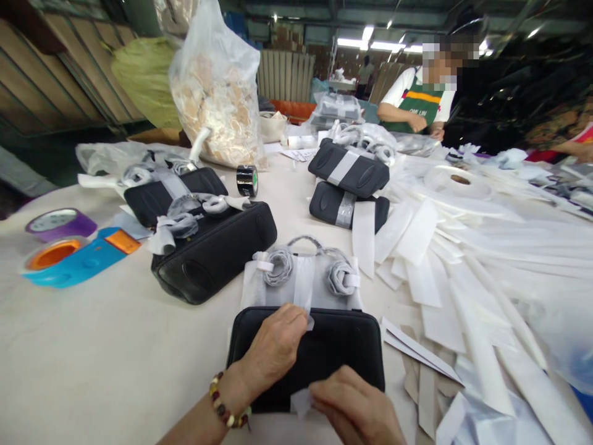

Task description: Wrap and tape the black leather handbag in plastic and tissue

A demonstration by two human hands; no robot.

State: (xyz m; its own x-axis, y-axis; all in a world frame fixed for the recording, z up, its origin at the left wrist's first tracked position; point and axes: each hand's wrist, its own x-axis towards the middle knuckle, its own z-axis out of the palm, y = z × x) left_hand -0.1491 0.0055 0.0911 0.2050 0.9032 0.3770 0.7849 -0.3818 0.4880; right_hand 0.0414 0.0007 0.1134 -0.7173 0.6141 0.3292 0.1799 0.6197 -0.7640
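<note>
A black handbag (345,337) lies in front of me, its smooth dark panel toward me. Behind that panel, a translucent wrapping sheet (319,295) carries two wrapped strap coils (278,269) and a pale strip (303,284) running down to the bag's edge. My left hand (275,343), with a beaded bracelet on the wrist, pinches the lower end of this strip at the bag's top edge. Near the lower edge, my right hand (354,402) has its fingers closed on a small whitish strip piece (302,402); its fingertips are slightly blurred.
More black bags (215,253) stand at left, and two are stacked (349,167) behind. A blue tape dispenser (83,259), purple tape roll (60,224) and black tape roll (247,180) lie around them. White paper strips (426,278) cover the right side. A co-worker (417,102) stands across the table.
</note>
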